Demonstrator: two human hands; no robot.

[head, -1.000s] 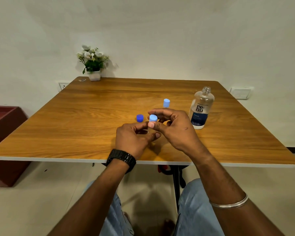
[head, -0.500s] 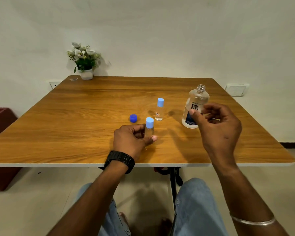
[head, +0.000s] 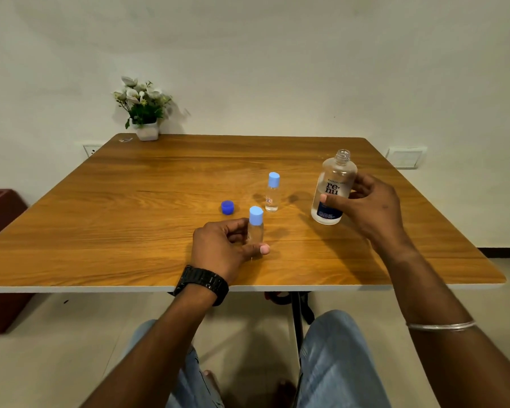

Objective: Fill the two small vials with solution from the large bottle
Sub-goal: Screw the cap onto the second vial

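While my head has tipped down a little since the last look, the wooden table (head: pixel 159 201) fills the view as before, with the flower pot (head: pixel 146 129) at its far 11 o'clock corner. My right hand (head: pixel 368 207) has closed the gap to the large bottle (head: pixel 333 189) at 2 o'clock: half a second ago it hung just short of the label, and now thumb and fingers wrap round the uncapped, upright bottle, which stands on the wood. My left hand (head: pixel 221 248) has not shifted; its fingers stay curled round the near vial (head: pixel 256 228), light-blue cap on, at the middle of the table near me. At 12 o'clock from it, between my hands, the far vial (head: pixel 272 192) stands capped and untouched. At 10 o'clock from the near vial, the dark blue cap (head: pixel 227 207) lies where it was, well apart from the bottle.
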